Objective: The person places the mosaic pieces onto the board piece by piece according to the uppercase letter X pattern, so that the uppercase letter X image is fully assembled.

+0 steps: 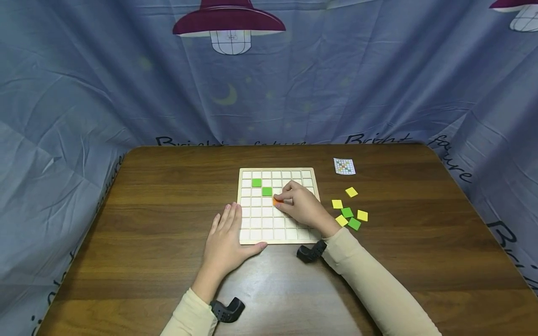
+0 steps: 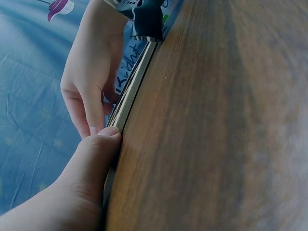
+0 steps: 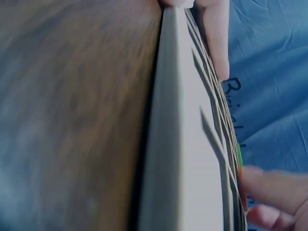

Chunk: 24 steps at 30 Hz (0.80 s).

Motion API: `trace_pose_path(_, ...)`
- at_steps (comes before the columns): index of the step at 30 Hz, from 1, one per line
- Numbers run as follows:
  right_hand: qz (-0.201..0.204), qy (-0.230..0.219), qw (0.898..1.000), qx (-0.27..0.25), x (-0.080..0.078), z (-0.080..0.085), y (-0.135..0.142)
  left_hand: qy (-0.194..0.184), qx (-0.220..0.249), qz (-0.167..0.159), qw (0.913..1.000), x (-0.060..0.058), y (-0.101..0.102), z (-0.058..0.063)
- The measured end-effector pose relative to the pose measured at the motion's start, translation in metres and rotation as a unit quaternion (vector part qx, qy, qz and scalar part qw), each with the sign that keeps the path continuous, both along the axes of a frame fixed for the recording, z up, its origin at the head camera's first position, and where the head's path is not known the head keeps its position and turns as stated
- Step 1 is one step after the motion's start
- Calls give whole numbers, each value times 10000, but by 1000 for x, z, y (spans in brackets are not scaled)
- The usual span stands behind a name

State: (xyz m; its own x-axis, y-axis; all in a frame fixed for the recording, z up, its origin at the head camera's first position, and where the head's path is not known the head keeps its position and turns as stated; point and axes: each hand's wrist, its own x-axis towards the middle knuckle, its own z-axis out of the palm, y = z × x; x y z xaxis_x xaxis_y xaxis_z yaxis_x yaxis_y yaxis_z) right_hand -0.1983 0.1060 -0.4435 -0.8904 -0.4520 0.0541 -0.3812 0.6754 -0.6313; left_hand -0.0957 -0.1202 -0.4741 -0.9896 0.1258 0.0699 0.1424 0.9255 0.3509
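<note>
A pale wooden board (image 1: pixel 252 235) with a grid of white squares lies on the table. My right hand (image 1: pixel 302 203) pinches an orange tile (image 1: pixel 275 201) at a square near the board's middle; the fingers partly cover it. Two green tiles, one upper left (image 1: pixel 256 183) and one lower (image 1: pixel 266 191), sit in squares running diagonally up from the orange one. My left hand (image 1: pixel 227 242) rests at the board's lower left corner, fingers extended along the left side, thumb at the near edge. The right wrist view shows the orange tile (image 3: pixel 241 178) at the right fingertips.
Right of the board lie several loose yellow tiles (image 1: pixel 363 215) and two green tiles (image 1: pixel 354 224). Behind them is a small card (image 1: pixel 344 166) printed with a coloured grid. The brown wooden table (image 1: pixel 168 196) ends at a blue curtain (image 1: pixel 294 93).
</note>
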Motion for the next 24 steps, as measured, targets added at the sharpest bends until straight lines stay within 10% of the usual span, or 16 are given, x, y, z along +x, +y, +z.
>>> trace_pose_path(24,-785,192,9888,1253,35,20,144,142,99,-14,9998,1,1,0)
